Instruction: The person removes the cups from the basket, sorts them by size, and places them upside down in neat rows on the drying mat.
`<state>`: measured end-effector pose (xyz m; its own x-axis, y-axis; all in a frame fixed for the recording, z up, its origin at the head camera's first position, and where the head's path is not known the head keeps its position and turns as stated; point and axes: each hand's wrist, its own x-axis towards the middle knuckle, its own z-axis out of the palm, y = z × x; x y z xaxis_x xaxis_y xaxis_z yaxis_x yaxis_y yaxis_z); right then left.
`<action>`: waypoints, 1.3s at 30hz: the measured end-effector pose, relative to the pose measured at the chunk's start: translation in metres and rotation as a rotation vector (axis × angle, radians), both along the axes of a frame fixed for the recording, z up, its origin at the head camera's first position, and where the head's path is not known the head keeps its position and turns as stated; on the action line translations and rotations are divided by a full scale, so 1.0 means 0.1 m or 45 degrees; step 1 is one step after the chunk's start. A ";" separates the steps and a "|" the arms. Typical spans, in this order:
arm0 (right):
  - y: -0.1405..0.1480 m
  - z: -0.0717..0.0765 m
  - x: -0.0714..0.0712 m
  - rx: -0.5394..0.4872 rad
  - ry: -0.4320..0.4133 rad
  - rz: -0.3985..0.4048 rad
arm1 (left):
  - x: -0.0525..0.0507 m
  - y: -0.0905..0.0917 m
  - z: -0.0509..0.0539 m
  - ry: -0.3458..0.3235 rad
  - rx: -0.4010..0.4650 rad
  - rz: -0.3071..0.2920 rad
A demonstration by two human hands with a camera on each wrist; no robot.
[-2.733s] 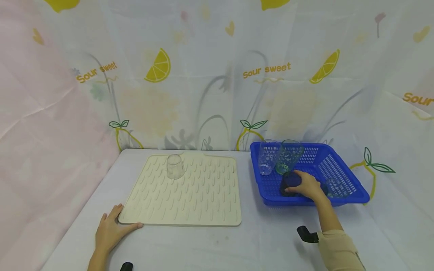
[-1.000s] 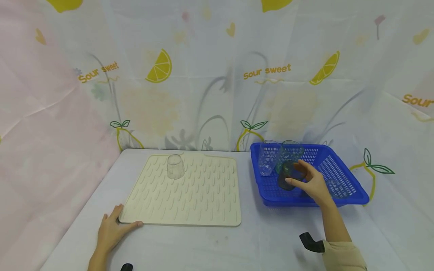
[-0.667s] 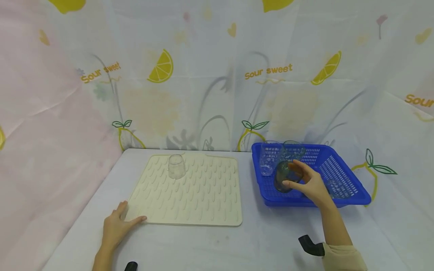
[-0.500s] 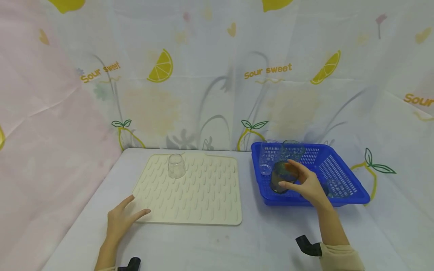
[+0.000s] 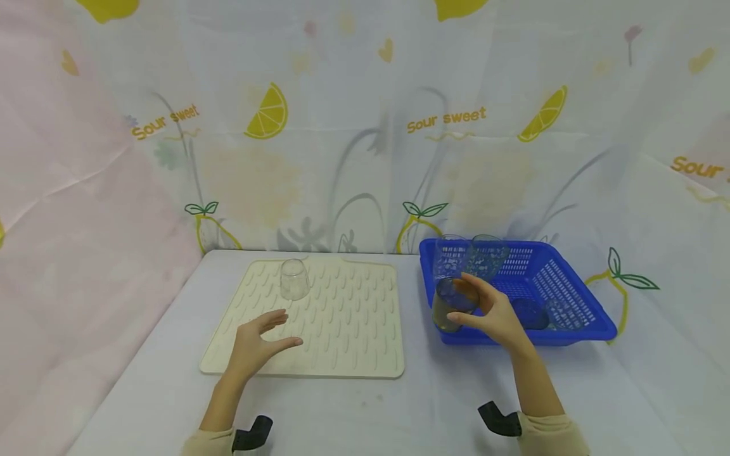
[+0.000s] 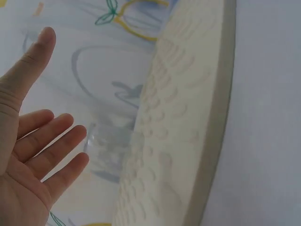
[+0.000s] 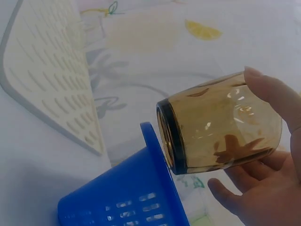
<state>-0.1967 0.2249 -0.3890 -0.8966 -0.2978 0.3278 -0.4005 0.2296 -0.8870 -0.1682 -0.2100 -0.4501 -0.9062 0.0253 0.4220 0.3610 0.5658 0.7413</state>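
My right hand grips an amber glass tumbler between thumb and fingers, over the left front edge of the blue basket. In the right wrist view the amber tumbler shows a thick dark end just above the basket's rim. My left hand hovers over the cream drying mat, thumb spread from the fingers and holding nothing. A clear glass stands on the mat's back left part. The left wrist view shows the same open left hand beside the mat.
Inside the basket, a tall clear glass and a greenish glass lean at the back left. A dark-looking glass and a clear patterned one lie toward the right. A printed cloth hangs behind the white table.
The right hand has lifted the tumbler from the basket floor and carried it left to the basket's edge. My left hand has left the mat's front left corner and moved right, over the mat.
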 end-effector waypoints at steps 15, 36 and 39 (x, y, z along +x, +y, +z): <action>-0.28 -0.03 0.01 -0.096 0.077 0.155 | -0.09 0.72 0.41 -0.099 0.298 -0.445; -0.63 -0.03 0.02 -0.175 0.180 0.359 | -0.24 1.33 0.61 -0.112 0.343 -0.720; -0.68 -0.02 0.03 -0.187 0.198 0.392 | -0.24 1.38 0.63 -0.118 0.336 -0.765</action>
<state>-0.1937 0.1569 -0.3911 -0.7087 -0.4853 0.5121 -0.5634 -0.0476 -0.8248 -0.1921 -0.0721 -0.3870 -0.7997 0.4442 0.4038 0.4849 0.0814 0.8708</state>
